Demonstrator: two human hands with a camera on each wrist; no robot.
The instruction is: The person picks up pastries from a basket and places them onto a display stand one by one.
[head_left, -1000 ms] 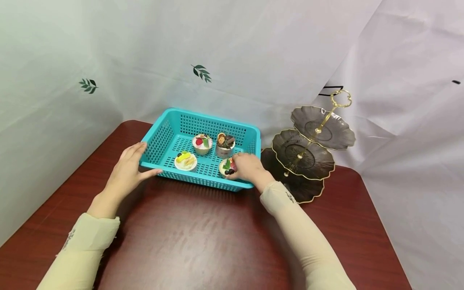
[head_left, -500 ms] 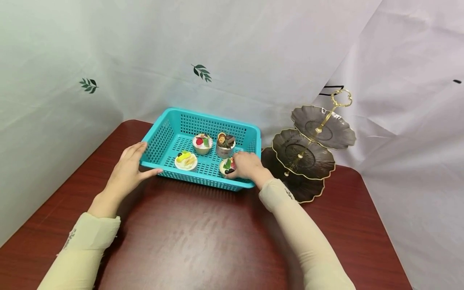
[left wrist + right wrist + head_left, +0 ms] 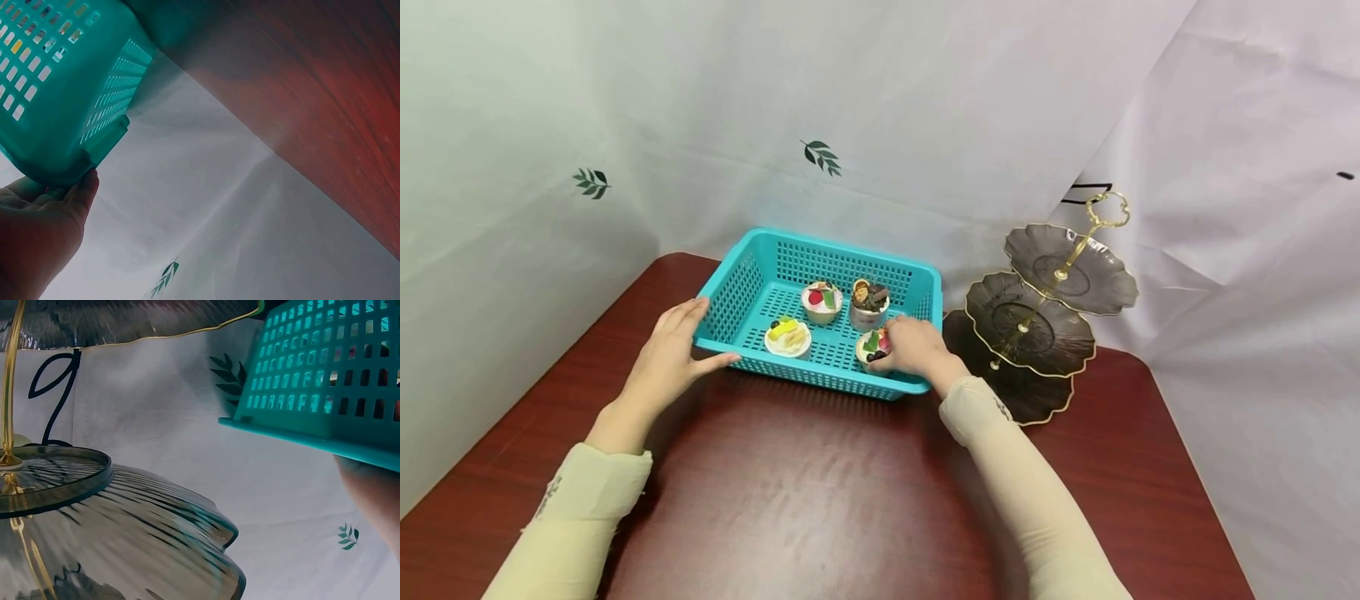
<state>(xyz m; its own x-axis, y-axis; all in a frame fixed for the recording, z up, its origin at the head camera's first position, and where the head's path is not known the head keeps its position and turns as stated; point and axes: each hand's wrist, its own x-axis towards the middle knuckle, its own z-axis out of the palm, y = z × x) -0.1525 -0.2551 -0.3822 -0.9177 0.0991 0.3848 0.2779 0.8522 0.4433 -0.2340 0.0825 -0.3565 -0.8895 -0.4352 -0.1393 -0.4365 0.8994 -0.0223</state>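
In the head view a turquoise plastic basket (image 3: 745,354) with perforated walls stands on the table. My left hand (image 3: 662,354) holds its front left corner, thumb along the front rim and fingers at the left side. My right hand (image 3: 916,350) reaches into the front right part and grips a dessert cup (image 3: 872,344) topped with fruit and a green leaf; its lower part is hidden. Also in the basket are a cup with yellow fruit (image 3: 787,337), a cup with a red berry (image 3: 822,302) and a chocolate cup with a biscuit (image 3: 869,304).
A three-tier dark plate stand (image 3: 1030,325) with gold rims and a gold ring handle stands right of the basket, close to my right forearm. Behind the reddish-brown table (image 3: 805,492) hangs a white cloth (image 3: 925,108) with leaf prints.
The head view has shifted slightly, so everything appears a little lower. Both hands keep their places at the basket and the fruit-topped cup, and the cups stay put.
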